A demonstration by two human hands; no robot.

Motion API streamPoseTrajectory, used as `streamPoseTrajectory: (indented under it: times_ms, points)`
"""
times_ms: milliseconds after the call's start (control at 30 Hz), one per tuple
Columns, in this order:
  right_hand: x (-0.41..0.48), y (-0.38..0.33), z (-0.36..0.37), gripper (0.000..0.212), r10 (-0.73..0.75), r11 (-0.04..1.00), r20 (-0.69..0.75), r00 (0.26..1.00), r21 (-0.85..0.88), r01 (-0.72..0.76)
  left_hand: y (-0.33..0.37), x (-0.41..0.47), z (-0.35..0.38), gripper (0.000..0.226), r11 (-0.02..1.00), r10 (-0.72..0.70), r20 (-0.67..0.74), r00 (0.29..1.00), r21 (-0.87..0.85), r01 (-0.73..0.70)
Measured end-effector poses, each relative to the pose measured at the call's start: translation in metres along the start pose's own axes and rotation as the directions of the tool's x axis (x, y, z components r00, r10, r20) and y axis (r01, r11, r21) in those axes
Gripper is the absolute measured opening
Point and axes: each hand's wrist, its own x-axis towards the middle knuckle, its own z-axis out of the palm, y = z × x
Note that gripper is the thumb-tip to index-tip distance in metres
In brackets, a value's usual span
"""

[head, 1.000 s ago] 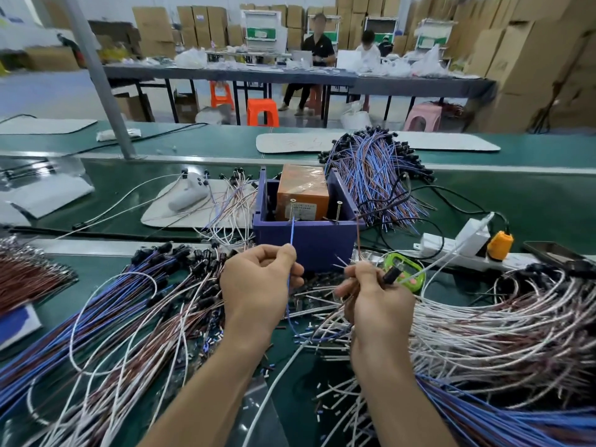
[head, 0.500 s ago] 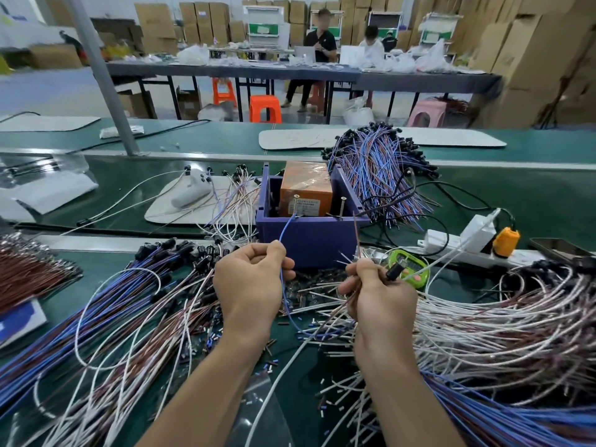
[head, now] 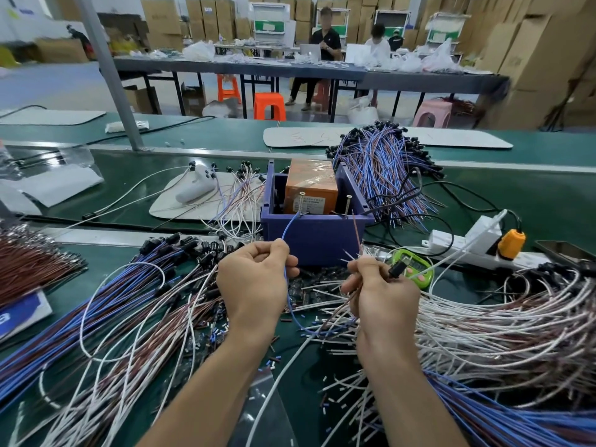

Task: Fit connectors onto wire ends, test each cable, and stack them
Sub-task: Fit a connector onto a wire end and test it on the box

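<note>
Left hand (head: 258, 279), knuckles up, pinches a blue wire (head: 288, 227); right hand (head: 382, 290) grips a brown wire (head: 357, 230) and black connector (head: 396, 269).

Bare left hand (head: 258, 279) and bare right hand (head: 383, 295), each on a bare forearm (head: 206, 382) — uncovered from knuckles back to the near edge of view.

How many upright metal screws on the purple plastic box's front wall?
2. Left metal screw beside the thin blue wire; right screw beside the thin brown wire. None looks hidden.
</note>
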Motion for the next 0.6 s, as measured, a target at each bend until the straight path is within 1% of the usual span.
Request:
streamPoseTrajectory:
  times_ms: [167,267,400,500,600]
  points:
    - [0.0001,0.0015,0.0028,0.031,-0.051,0.999,0.05,0.997,-0.006,0.051,-0.0015,0.0008,0.0003,0.023,1.0,0.004,0.002,1.0,0.011,-0.004]
    - [0.0008,0.0019,-0.0012,0.032,-0.052,0.997,0.028,0.998,0.06,0.051,-0.0021,0.0004,-0.0002,0.022,1.0,0.005,0.007,1.0,0.012,-0.005]
    - [0.0038,0.0011,-0.0033,0.033,-0.006,0.989,-0.005,1.0,0.148,0.006,-0.0017,0.0005,-0.0006,0.021,1.0,0.003,0.002,1.0,0.0,-0.003]
    - [0.0049,0.001,0.0002,0.031,-0.019,0.994,0.017,1.0,0.108,0.017,-0.001,0.0009,-0.0003,0.021,1.0,0.005,0.004,1.0,-0.006,-0.004]
    - [0.0015,0.0015,0.0035,0.034,-0.073,0.997,0.087,0.994,0.043,0.069,-0.001,0.0008,0.0,0.023,1.0,0.019,0.003,1.0,0.003,-0.019]
